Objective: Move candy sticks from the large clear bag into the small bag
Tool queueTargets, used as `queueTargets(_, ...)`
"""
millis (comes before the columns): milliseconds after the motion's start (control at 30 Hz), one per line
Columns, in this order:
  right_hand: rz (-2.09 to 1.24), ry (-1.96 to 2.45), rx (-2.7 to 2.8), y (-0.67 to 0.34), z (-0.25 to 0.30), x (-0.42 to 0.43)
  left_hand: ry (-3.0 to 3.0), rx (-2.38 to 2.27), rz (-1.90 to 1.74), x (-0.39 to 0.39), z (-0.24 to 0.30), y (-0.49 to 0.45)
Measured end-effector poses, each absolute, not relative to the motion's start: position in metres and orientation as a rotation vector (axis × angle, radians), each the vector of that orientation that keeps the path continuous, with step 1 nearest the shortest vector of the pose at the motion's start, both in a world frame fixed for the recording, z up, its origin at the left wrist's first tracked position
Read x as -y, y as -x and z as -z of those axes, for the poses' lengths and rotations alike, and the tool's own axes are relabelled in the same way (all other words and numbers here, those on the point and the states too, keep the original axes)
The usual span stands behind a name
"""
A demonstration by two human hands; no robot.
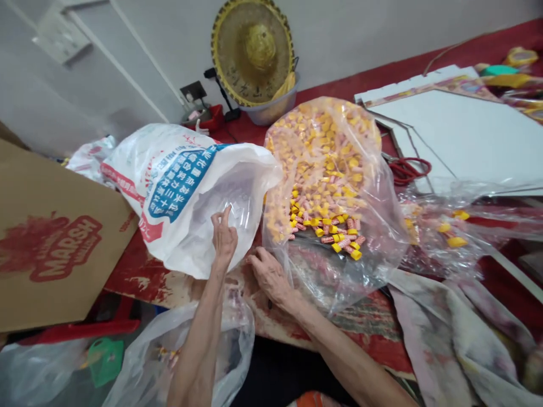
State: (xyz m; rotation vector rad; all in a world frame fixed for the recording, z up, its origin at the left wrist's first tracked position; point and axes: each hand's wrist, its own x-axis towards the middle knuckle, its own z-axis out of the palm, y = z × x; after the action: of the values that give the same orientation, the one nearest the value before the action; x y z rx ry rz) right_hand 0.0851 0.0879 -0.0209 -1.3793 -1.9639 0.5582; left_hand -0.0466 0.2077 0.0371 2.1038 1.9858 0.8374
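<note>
My left hand [224,237] is at the mouth of a white woven sack [199,226] with blue and red printing. Its fingers are bent and drawn together, and whatever may be between them is too small to make out. Clear plastic [244,206] shows inside the sack beyond the fingers. My right hand [271,277] rests on the worn red tabletop [288,322], fingers loosely spread and nothing visible in them. Beside it lies a big clear plastic bag [314,277] full of small pink pieces with yellow caps [339,234].
A Marsh cardboard box [55,254] stands at left. Below the table edge hangs another clear bag [144,345]. At right are a stained cloth [445,333], crumpled plastic [441,226], white board [466,130] and red cord [409,169]. A straw hat [254,51] leans against the wall.
</note>
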Motion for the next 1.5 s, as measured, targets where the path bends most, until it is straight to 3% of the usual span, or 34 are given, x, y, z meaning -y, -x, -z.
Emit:
queueTargets(133,-0.562,1.345,1.946,-0.084,0.022,-0.091,-2.167,-2.051,-0.476,-0.232,-0.02,0.049)
queueTargets(367,-0.406,1.28,1.829,-0.077,0.028,-0.097,-2.199,-2.011,-0.539,-0.228,-0.021,0.062)
queueTargets(667,-0.533,1.294,1.772,-0.082,0.029,-0.099,-1.427,-1.821,-1.087,-0.183,-0.047,0.086)
queueTargets(767,-0.682,1.276,1.659,-0.087,0.025,-0.103,-1.24,-1.598,-1.113,-0.143,-0.055,0.097)
queueTargets(1000,-1.432,0.895,1.347,-0.103,0.011,-0.107,-1.3,-1.533,-0.821,-0.095,-0.058,0.096)
queueTargets(1067,-1.371,0.925,1.393,-0.104,0.011,-0.104,-1.476,-1.55,-0.806,-0.094,-0.056,0.092)
queueTargets(1333,-0.602,1.205,1.423,-0.106,0.01,-0.087,-2.305,-1.63,-0.443,-0.084,-0.047,0.053)
queueTargets(1500,-0.276,1.389,1.17,-0.136,0.008,-0.1,-2.332,-1.67,-0.264,-0.094,-0.05,0.042)
